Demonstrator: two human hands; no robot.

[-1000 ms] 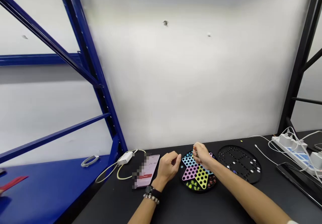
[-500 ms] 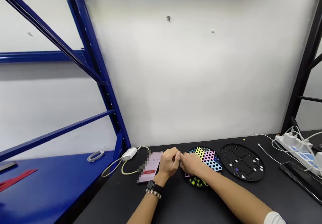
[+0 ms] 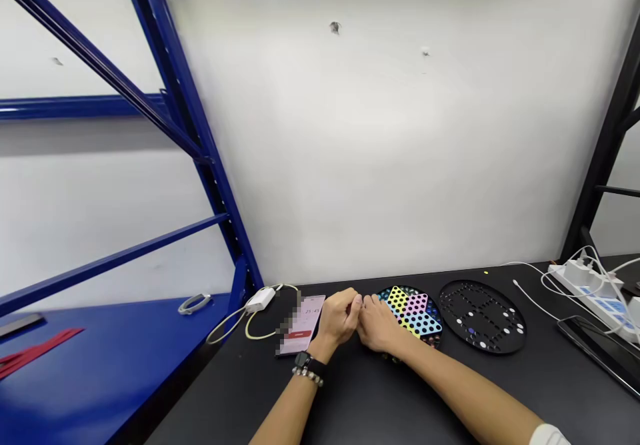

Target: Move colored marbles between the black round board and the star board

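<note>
My left hand [image 3: 339, 320], with a black watch and a beaded bracelet at the wrist, is closed with curled fingers just left of a round Chinese checkers board [image 3: 421, 323]. My right hand [image 3: 379, 327] is bent over the board's left side, its fingers folded down and their tips touching or nearly touching my left hand. Whatever lies between the fingers is hidden. The board has a star of yellow, pink and light blue holed sections, with coloured marbles showing around its rim. My right hand and forearm cover its lower left part.
A phone with a lit timer screen [image 3: 303, 325] lies left of my left hand, beside a white adapter [image 3: 261, 299] with a cable. On the right are a round black tray [image 3: 483, 316] with a few white pieces, a dark phone [image 3: 597, 352] and a power strip [image 3: 595, 298].
My right hand has turned flatter and covers more of the board's lower left. Yellow-green marbles seen at the bottom are now out of sight. My left hand has barely moved.
</note>
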